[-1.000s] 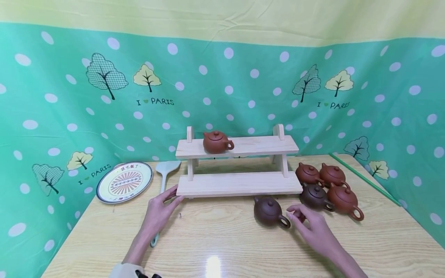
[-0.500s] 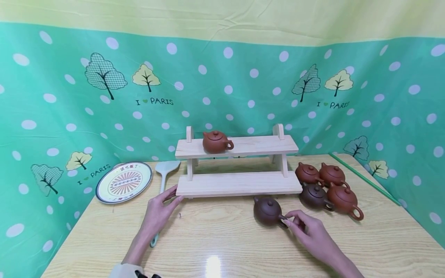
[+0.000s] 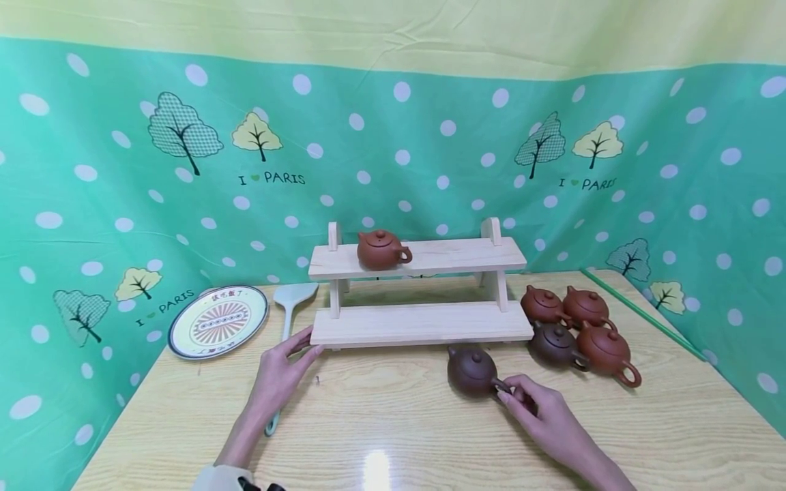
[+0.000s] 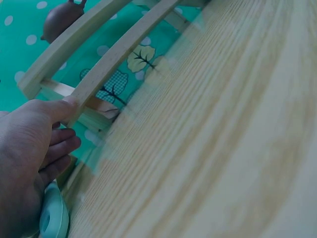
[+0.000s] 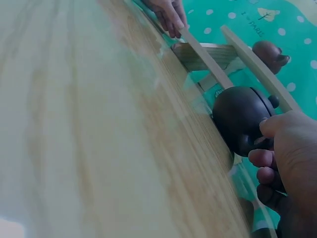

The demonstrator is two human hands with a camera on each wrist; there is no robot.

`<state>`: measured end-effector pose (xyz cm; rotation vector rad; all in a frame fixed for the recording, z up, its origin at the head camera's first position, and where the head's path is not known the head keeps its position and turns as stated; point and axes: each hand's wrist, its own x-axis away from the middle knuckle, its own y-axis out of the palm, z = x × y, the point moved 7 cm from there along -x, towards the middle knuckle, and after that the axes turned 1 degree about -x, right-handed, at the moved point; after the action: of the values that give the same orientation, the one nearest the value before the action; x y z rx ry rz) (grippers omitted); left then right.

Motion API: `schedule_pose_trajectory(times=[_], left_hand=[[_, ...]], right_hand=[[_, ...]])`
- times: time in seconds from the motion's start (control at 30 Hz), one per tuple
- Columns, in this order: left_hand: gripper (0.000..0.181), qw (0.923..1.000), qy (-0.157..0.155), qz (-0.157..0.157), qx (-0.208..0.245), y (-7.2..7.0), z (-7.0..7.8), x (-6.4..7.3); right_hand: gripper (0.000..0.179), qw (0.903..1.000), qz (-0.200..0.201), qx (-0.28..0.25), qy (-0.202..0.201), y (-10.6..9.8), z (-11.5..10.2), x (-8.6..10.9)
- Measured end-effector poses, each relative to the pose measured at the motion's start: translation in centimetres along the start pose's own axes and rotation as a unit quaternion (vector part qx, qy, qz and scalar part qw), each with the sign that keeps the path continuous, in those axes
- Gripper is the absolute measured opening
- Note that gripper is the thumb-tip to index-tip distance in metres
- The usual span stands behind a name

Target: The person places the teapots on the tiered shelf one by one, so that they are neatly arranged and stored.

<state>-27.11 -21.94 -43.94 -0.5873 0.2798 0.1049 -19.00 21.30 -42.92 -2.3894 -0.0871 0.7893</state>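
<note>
A dark brown teapot (image 3: 473, 373) stands on the table in front of the two-tier wooden shelf (image 3: 420, 324). The thumb and fingers of my right hand (image 3: 546, 417) pinch its handle; the right wrist view shows the teapot (image 5: 240, 116) at the fingertips of that hand (image 5: 297, 153). At the shelf's left end, my left hand (image 3: 281, 372) holds the corner of the lower board. In the left wrist view the thumb of the hand (image 4: 29, 148) lies on the board's front edge, with the other fingers bent beside its end. A reddish-brown teapot (image 3: 381, 250) sits on the upper board.
Right of the shelf, several more teapots stand close together, one dark teapot (image 3: 555, 346) and reddish ones such as the nearest teapot (image 3: 606, 349). A green stick (image 3: 641, 314) lies beyond them. On the left are a patterned plate (image 3: 217, 322) and a pale spatula (image 3: 288, 310).
My right hand has moved slightly left and down onto the dark teapot's handle and now pinches it. The teapot and my left hand stay in place.
</note>
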Motion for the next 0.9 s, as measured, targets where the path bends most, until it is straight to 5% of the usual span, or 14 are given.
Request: schedule_pose_trajectory(times=[0.9], left_hand=[[0.055, 1.0000, 0.000, -0.001, 0.002, -0.05, 0.02, 0.09]], right_hand=[[0.016, 0.9971, -0.038, -0.054, 0.039, 0.49, 0.56, 0.06]])
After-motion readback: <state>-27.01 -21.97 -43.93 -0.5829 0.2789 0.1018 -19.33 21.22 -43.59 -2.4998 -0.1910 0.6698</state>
